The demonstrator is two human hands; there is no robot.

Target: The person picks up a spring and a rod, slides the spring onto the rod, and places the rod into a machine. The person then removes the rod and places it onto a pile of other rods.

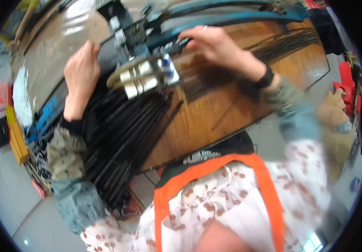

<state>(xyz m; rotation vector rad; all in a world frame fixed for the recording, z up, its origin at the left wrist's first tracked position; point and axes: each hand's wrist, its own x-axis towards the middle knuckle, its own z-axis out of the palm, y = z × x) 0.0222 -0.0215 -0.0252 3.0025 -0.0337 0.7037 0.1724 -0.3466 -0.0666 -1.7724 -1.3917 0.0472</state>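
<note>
My left hand [81, 72] is raised at the left of a bench machine [135, 35], its fingers closed in a pinch. Whatever lies between those fingertips is too small to make out. On the machine's right side, my right hand [214, 45] has its fingers curled in at the metal parts, and their grip is partly hidden. Between the hands sits a fixture with pale blocks [141, 77] and a curved tan band. Below my left hand a bundle of long black tubes [124, 122] fans over the bench edge.
The wooden bench top [206, 115] spreads below the machine. Thin dark rods [292, 44] lie at its far right, behind a blue machine beam [240, 21]. Red objects [348, 86] and brown paper stand off to the right. A yellow bar [16, 134] and black case are at left.
</note>
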